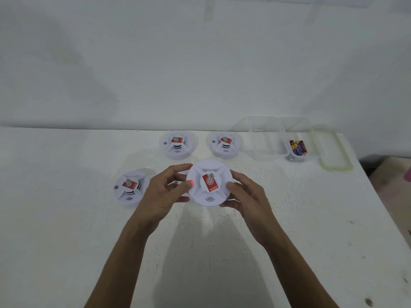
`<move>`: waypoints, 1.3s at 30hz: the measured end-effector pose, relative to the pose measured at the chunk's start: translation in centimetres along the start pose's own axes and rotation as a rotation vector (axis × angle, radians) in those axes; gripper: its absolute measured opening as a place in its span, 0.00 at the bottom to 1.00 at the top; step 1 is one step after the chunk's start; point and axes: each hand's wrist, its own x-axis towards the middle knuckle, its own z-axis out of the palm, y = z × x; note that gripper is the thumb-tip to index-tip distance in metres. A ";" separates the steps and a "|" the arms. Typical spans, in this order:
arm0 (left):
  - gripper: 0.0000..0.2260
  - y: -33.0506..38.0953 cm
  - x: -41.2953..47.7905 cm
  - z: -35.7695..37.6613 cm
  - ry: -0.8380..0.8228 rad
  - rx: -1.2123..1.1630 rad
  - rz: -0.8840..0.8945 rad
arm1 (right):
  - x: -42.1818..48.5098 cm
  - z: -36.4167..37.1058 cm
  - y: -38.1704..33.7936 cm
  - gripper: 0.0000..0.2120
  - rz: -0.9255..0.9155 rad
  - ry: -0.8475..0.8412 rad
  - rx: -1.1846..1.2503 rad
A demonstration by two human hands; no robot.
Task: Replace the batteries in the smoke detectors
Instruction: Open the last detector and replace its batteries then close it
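I have the detector [209, 182] clasped in both hands [165, 192] [246, 197] above the table [66, 218], light glowing red; likely testing. Next, batteries [298, 147] behind it.

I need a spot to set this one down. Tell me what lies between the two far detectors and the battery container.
In the head view, nothing: bare white table between the far right smoke detector and the clear battery container, which nearly touch.
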 end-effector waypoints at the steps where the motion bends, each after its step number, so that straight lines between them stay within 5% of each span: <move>1: 0.14 0.0 0.0 0.0 0.000 0.003 0.000 | 0.0 0.0 0.0 0.14 -0.001 0.000 0.001; 39: 0.15 -0.4 -0.1 -0.1 -0.035 -0.052 -0.016 | -0.1 -0.1 0.1 0.15 0.013 0.007 0.014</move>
